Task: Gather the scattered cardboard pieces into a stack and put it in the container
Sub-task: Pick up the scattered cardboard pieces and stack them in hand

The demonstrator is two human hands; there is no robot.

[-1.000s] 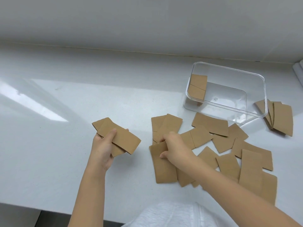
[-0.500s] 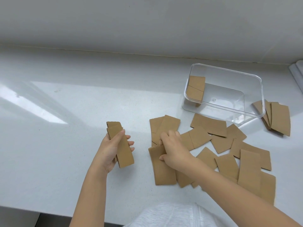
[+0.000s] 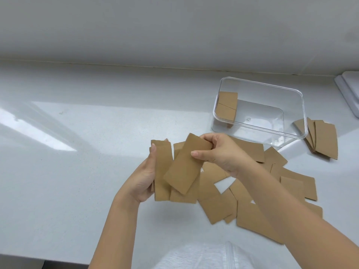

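Note:
My left hand (image 3: 144, 176) grips a small stack of brown cardboard pieces (image 3: 162, 171), held upright above the white counter. My right hand (image 3: 221, 152) pinches the top end of one cardboard piece (image 3: 184, 166), tilted and lifted, touching the stack's right side. Several loose cardboard pieces (image 3: 217, 199) lie scattered on the counter under and right of my hands. A clear plastic container (image 3: 289, 133) sits at the back right, with a short pile of cardboard (image 3: 227, 105) leaning in its left end.
A fanned group of cardboard pieces (image 3: 324, 139) lies right of the container. A white lid or tray (image 3: 349, 90) is at the far right edge. The wall runs behind the white counter (image 3: 77, 152). My white garment shows at the bottom.
My right hand has lifted one piece off the scattered pile and brought it left against the stack. My left hand has moved right and up with its stack toward the right hand.

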